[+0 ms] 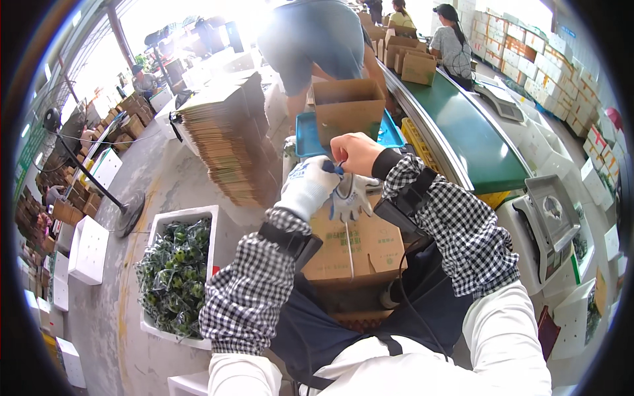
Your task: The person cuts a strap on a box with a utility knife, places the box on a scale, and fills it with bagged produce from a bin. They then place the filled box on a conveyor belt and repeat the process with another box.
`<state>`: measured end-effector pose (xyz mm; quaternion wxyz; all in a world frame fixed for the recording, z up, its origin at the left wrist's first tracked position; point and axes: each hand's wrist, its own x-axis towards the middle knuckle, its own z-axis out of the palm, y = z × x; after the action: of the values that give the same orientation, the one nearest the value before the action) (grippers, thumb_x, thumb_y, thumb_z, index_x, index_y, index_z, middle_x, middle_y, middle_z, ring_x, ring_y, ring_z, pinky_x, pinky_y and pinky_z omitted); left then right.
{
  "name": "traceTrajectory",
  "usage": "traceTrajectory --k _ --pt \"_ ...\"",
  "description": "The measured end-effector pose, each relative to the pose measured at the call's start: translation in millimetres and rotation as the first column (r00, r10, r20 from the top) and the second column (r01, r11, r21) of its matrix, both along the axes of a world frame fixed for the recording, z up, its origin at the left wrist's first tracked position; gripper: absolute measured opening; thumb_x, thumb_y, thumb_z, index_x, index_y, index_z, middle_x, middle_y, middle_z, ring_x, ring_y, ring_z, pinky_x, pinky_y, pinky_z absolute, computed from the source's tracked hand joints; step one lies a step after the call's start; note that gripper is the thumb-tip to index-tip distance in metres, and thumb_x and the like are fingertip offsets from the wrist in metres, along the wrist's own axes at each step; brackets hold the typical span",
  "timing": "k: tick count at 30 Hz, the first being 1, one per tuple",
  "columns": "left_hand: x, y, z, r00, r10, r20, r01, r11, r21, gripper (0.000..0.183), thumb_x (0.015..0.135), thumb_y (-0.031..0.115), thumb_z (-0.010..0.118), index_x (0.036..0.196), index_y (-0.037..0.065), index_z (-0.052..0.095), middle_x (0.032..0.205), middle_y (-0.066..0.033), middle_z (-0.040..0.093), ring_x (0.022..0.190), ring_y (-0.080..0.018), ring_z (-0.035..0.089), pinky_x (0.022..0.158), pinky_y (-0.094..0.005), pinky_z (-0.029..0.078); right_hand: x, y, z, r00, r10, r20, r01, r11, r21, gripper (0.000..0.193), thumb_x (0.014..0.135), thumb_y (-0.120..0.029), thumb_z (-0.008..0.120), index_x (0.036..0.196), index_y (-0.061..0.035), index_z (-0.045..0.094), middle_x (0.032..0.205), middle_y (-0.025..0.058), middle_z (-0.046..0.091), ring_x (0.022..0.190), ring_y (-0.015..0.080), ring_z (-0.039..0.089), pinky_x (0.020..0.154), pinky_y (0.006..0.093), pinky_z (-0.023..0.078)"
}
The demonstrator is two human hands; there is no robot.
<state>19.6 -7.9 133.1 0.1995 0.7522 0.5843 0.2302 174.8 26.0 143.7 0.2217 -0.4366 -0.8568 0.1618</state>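
Observation:
My left hand point(308, 185) wears a white knit glove with blue on it, and its fingers are closed. My bare right hand point(357, 154) meets it with bent fingers pinched at a small blue part near the gloved fingertips. What exactly either hand grips there is hidden. Just below both hands is a second white and grey glove point(351, 200), fingers pointing down; whether it hangs or lies is unclear. Under it stands a closed brown carton point(356, 254) with green print and a pale strap, between my knees.
On my left, a white foam box point(212, 231) holds bagged greens. Flattened cartons point(221, 135) are stacked beyond it. Ahead, an open carton point(349, 109) sits on a blue tray point(306, 134) before a bending person. A green conveyor point(472, 129) and a scale point(548, 211) are at right.

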Motion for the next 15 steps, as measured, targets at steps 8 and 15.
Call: traceTrajectory --k 8,15 --pt "-10.7 7.2 -9.1 0.974 0.118 0.193 -0.112 0.993 -0.042 0.025 0.074 0.024 0.061 0.089 0.004 0.062 0.082 -0.0162 0.064 0.075 -0.0284 0.064 0.065 -0.0359 0.050 2.1 11.9 -10.3 1.000 -0.024 0.001 0.024 0.996 0.084 0.013 0.060 -0.009 0.058 0.072 -0.0026 0.058 0.074 0.0175 0.061 0.076 0.0367 0.059 0.066 0.0432 0.047" --pt "7.9 -4.5 -33.6 0.964 0.189 0.186 -0.170 0.979 -0.114 0.032 0.080 0.032 0.054 0.098 0.006 0.058 0.101 -0.0220 0.060 0.099 -0.0355 0.057 0.083 -0.0431 0.045 2.5 -35.7 -27.7 0.993 -0.073 -0.098 0.099 0.951 0.292 0.013 0.070 -0.007 0.059 0.077 -0.0035 0.050 0.065 0.0155 0.054 0.074 0.0372 0.055 0.063 0.0434 0.044"
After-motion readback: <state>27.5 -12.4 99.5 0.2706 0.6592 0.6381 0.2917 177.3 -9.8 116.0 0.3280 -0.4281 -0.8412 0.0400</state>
